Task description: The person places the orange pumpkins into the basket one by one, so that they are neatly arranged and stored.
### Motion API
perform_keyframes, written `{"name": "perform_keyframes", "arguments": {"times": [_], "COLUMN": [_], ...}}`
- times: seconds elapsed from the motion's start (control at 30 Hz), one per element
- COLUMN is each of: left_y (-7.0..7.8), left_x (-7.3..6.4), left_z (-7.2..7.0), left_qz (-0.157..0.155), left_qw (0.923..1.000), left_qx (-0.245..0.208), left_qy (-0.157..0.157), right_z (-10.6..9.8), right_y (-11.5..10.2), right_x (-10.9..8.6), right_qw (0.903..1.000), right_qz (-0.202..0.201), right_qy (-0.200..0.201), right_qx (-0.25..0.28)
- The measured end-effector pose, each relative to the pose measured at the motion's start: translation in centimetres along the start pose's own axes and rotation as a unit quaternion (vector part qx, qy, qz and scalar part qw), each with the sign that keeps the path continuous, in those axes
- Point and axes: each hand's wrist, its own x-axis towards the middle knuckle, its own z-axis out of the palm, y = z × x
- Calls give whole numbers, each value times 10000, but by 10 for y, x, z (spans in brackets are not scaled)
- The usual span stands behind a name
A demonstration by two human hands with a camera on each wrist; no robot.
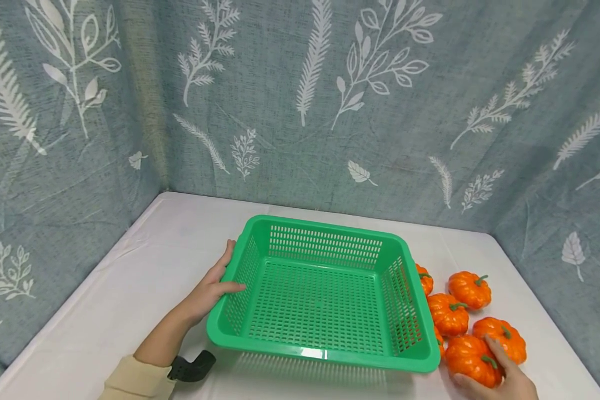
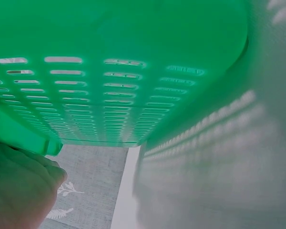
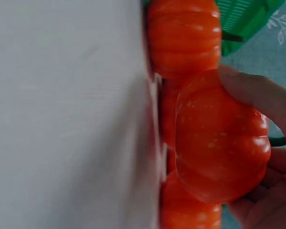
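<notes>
My left hand [image 1: 211,290] grips the left rim of a green plastic basket [image 1: 325,354], thumb over the inner side and fingers outside. Nothing lies inside the basket. In the left wrist view its slotted wall [image 2: 76,90] fills the upper part, with the hand [image 2: 21,186] at lower left. At the right, my right hand [image 1: 512,382] holds an orange toy pumpkin [image 1: 470,361] with a green stem, thumb on one side and fingers on the other. The right wrist view shows this pumpkin [image 3: 221,143] close up, in front of others.
Several more pumpkins cluster right of the basket, including a far one [image 1: 470,290], a middle one [image 1: 448,314] and a right one [image 1: 500,336]; some are partly hidden by the basket. A black curved object [image 1: 194,368] is by the left forearm. Patterned curtains [image 1: 280,111] surround the white-covered table [image 1: 145,266].
</notes>
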Motion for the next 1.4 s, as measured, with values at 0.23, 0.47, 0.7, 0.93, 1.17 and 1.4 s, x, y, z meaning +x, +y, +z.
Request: {"name": "perform_keyframes", "arguments": {"times": [0.23,0.47,0.7,0.93,1.17,1.4], "left_y": [2,3,4,4,4,4], "left_x": [1,2,1,2,1,1], "left_z": [1,-1,0,1,1,2], "left_qz": [-42,-81,-161,-124,-145,-168], "left_qw": [9999,9999,9999,9999,9998,9998], "left_qx": [86,71,36,42,5,5], "left_qy": [31,36,45,92,133,131], "right_z": [-21,-47,-67,-64,-56,-40], "right_y": [-18,-63,-134,-174,-198,-225], "right_x": [-11,-12,-13,-7,-3,1], "right_qw": [9910,9520,9335,9144,9059,8970], "right_qz": [-999,-2587,-3413,-3970,-4159,-4318], "right_qy": [876,1618,918,488,171,-136], "right_qx": [-131,259,599,622,776,935]}}
